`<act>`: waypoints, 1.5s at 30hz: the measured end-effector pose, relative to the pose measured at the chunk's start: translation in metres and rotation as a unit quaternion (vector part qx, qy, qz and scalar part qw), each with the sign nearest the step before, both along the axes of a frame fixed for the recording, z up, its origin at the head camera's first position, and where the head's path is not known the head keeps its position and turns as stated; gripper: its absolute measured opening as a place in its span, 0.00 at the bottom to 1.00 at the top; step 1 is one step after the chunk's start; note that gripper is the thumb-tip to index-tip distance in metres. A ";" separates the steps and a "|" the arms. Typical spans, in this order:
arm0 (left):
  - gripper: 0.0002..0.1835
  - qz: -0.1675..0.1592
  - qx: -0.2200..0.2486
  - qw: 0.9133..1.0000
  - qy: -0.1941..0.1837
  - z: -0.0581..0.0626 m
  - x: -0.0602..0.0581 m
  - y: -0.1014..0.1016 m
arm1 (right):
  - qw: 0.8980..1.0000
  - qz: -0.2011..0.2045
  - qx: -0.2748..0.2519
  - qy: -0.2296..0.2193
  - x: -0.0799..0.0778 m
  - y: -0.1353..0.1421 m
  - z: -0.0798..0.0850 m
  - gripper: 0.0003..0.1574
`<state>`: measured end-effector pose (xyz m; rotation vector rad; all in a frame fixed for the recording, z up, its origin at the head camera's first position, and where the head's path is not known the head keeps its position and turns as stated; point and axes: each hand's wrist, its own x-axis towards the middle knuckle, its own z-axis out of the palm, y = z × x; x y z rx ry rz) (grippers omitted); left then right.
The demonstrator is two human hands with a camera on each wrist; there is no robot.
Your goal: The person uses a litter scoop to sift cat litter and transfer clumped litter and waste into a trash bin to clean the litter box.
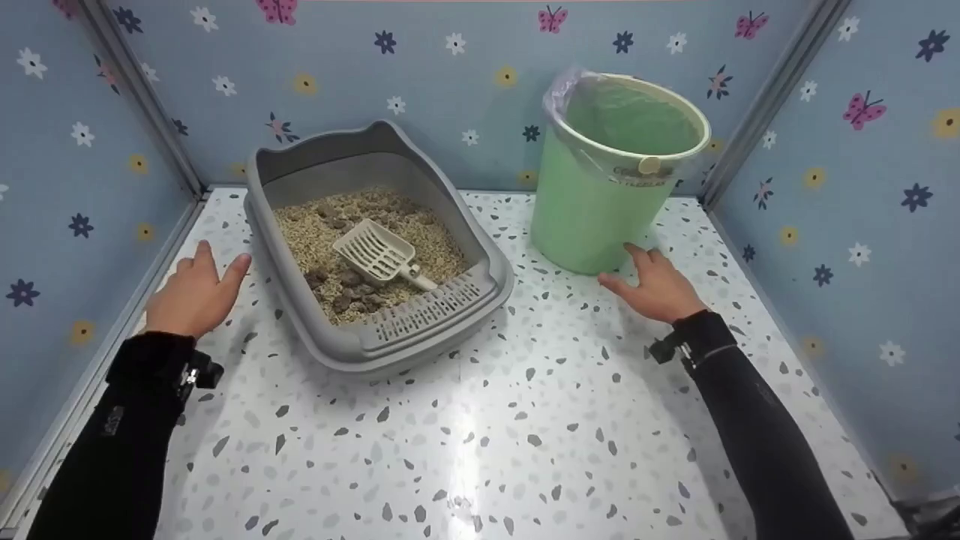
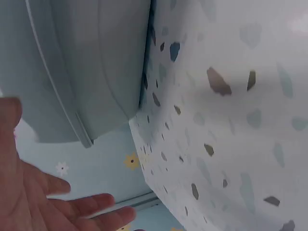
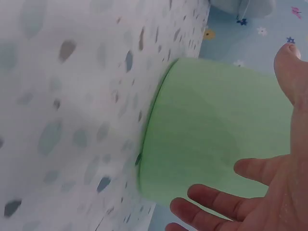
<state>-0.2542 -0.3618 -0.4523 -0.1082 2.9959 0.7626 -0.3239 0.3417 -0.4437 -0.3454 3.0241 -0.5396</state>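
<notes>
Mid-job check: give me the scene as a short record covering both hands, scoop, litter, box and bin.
left hand: empty, fingers extended, beside the litter box
right hand: empty, close to the bin; contact unclear
scoop: slotted, lying on the litter, handle toward the box's perforated front edge
litter: tan granules with darker clumps
litter box: grey, left of the bin
bin: green, upright, bag over its rim

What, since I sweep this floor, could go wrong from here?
Litter could scatter over the low front of the tray if the scoop comes out carelessly. The bag looks bunched at one side of the bin, so it might slip inward under load. And the right hand is close to the bin; a stray push might tip it.
</notes>
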 end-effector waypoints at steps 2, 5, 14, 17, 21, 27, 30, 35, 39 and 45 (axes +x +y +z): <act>0.57 0.009 0.024 1.000 0.001 0.000 0.000 0.005 | 1.000 0.013 -0.011 -0.009 0.000 -0.014 0.002 0.66; 0.57 0.013 0.074 0.997 0.005 0.002 -0.003 0.012 | 0.999 0.036 -0.023 -0.017 -0.004 -0.039 0.005 0.65; 0.63 0.014 0.186 0.981 -0.046 0.003 -0.003 0.032 | 0.992 0.103 -0.040 -0.057 -0.014 -0.117 0.012 0.66; 0.64 0.015 0.256 0.964 -0.071 0.003 -0.003 0.039 | 0.990 0.124 -0.040 -0.061 -0.015 -0.135 0.015 0.64; 0.61 0.014 0.312 0.947 -0.078 0.004 -0.005 0.047 | 0.985 0.140 -0.068 -0.074 -0.018 -0.153 0.018 0.60; 0.49 0.023 0.333 0.941 -0.052 -0.001 -0.010 0.061 | 0.978 0.151 -0.096 -0.104 -0.026 -0.175 0.012 0.57; 0.44 0.037 0.344 0.938 -0.036 -0.005 -0.011 0.065 | 0.978 0.140 -0.109 -0.110 -0.028 -0.182 0.008 0.55; 0.38 0.050 0.368 0.928 -0.011 -0.010 -0.014 0.069 | 0.979 0.100 -0.136 -0.118 -0.030 -0.187 0.004 0.47; 0.41 0.050 0.378 0.924 -0.003 -0.012 -0.016 0.071 | 0.979 0.101 -0.144 -0.101 -0.028 -0.189 0.000 0.38; 0.45 0.043 0.383 0.923 -0.001 -0.014 -0.020 0.071 | 0.979 0.099 -0.159 -0.086 -0.022 -0.187 -0.004 0.34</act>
